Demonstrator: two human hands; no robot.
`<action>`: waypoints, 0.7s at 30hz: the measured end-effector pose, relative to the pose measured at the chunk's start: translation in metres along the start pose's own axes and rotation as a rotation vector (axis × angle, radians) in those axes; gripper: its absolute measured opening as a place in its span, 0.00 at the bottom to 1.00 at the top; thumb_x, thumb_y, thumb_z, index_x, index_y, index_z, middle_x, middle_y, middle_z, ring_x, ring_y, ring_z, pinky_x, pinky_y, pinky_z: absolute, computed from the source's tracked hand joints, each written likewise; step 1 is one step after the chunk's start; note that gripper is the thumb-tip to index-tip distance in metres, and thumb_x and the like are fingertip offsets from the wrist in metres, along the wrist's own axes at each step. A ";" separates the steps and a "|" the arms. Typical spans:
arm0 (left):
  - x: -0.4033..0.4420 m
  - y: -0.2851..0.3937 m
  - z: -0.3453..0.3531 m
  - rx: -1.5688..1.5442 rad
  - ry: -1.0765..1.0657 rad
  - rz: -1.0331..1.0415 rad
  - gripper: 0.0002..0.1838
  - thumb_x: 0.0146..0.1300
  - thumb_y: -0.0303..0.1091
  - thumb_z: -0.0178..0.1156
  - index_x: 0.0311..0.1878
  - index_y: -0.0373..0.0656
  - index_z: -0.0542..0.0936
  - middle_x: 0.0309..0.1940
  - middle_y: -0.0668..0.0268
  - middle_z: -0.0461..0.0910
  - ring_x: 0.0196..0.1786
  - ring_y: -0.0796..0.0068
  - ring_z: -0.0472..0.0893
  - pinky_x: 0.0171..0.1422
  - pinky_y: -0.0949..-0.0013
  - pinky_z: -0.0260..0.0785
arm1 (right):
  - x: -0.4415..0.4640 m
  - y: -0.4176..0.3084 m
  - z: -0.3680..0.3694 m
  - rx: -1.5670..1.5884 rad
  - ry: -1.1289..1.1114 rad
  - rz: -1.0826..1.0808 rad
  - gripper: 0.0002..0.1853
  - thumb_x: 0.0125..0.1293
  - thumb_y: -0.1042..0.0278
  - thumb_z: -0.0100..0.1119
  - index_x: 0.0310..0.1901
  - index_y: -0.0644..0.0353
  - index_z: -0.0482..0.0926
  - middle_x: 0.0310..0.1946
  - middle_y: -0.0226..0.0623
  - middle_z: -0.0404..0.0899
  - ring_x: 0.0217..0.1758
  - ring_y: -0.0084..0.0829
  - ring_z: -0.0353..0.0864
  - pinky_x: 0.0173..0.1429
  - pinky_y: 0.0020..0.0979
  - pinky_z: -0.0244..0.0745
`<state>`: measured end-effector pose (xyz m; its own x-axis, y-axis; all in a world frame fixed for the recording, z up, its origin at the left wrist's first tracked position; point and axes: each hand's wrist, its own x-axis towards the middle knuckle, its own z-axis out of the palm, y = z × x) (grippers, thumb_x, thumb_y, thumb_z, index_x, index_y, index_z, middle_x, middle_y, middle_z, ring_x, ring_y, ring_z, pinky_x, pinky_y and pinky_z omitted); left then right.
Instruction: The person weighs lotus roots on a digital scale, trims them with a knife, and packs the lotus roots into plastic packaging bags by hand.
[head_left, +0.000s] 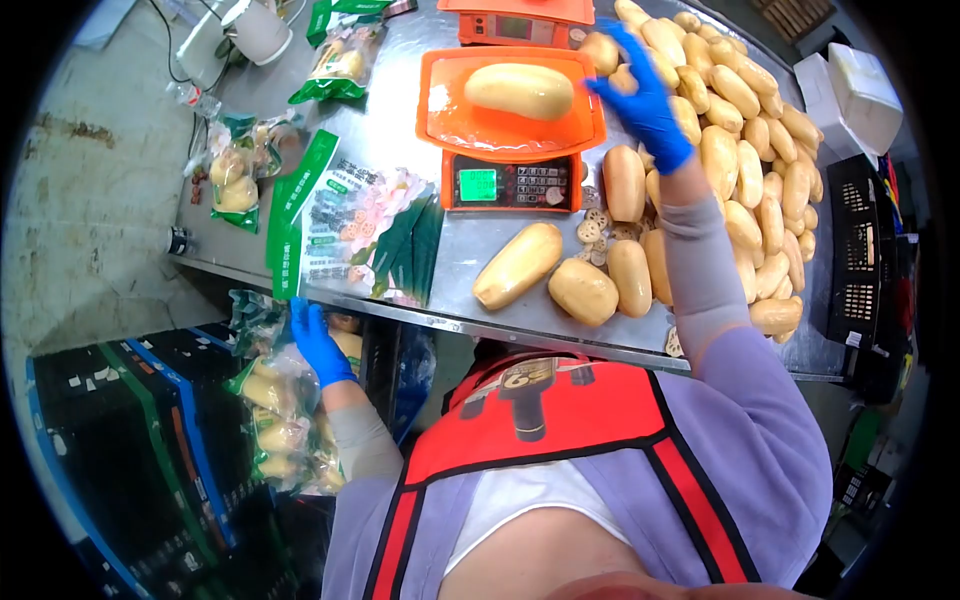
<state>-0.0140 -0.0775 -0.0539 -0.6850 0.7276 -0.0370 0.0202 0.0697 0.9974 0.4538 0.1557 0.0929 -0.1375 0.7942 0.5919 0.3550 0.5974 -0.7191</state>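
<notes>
My right hand (645, 105), in a blue glove, is over the near side of a big pile of peeled lotus roots (718, 155). Its fingers are spread beside the orange scale tray (440, 110), nearest a lotus root (600, 52) at the pile's top left. One lotus root (518, 91) lies in that tray, above a lit green display (478, 185). At the table's front edge, my left hand (322, 348), also gloved, has its fingers stretched out by the lower end of printed plastic bags (345, 235). Below it are bagged lotus roots (280, 430).
A second orange scale (515, 25) stands behind. Filled bags (345, 60) lie at the back left, near a white jug (257, 30). Loose lotus roots (518, 265) and cut slices (592, 228) are in front. A black crate (857, 250) stands at the right.
</notes>
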 end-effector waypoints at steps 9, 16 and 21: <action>0.005 0.010 0.022 0.025 -0.042 -0.028 0.25 0.62 0.26 0.54 0.62 0.33 0.65 0.60 0.60 0.68 0.60 0.69 0.67 0.66 0.67 0.57 | -0.132 0.013 -0.128 0.133 0.653 0.461 0.14 0.66 0.73 0.49 0.48 0.73 0.76 0.48 0.42 0.77 0.50 0.30 0.76 0.55 0.30 0.72; 0.011 0.008 0.048 0.049 -0.095 -0.011 0.25 0.61 0.26 0.54 0.62 0.34 0.66 0.59 0.60 0.68 0.59 0.70 0.68 0.64 0.66 0.59 | -0.188 0.031 -0.140 -0.411 0.545 0.470 0.39 0.52 0.65 0.68 0.65 0.64 0.60 0.63 0.42 0.62 0.64 0.39 0.62 0.63 0.36 0.62; 0.010 0.007 0.058 0.100 -0.154 -0.003 0.25 0.62 0.26 0.54 0.63 0.32 0.65 0.60 0.59 0.68 0.60 0.69 0.68 0.64 0.68 0.59 | -0.178 0.022 -0.112 0.044 0.585 0.675 0.14 0.57 0.70 0.64 0.44 0.67 0.79 0.52 0.42 0.75 0.51 0.30 0.74 0.59 0.30 0.68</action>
<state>0.0218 -0.0301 -0.0506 -0.5658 0.8226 -0.0570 0.0958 0.1343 0.9863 0.5896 0.0150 0.0124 0.5856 0.8017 0.1198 0.1524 0.0363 -0.9877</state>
